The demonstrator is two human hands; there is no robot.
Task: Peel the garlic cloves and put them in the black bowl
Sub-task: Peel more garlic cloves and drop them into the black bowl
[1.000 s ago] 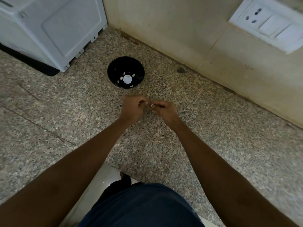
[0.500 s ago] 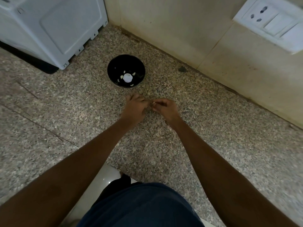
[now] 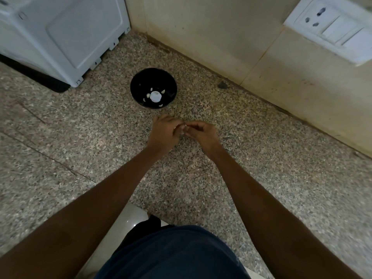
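Observation:
The black bowl [image 3: 138, 77] stands on the speckled granite counter [image 3: 261, 158], just beyond my hands. Inside it lie a white garlic head [image 3: 155, 96] and several small pale cloves around it. My left hand [image 3: 164, 131] and my right hand [image 3: 202, 132] meet fingertip to fingertip a little nearer than the bowl, pinching a small garlic clove [image 3: 184, 128] between them. Only a pale sliver of the clove shows; the fingers hide the rest.
A white appliance [image 3: 66, 31] stands at the back left on a dark mat. The beige tiled wall [image 3: 221, 37] runs behind the bowl, with a white socket and switch plate [image 3: 332, 29] at the upper right. The counter's front edge is near my body.
Both hands stay together on the clove, with the fingers shifting slightly as they work it. The bowl has not moved; only the camera has drifted a little.

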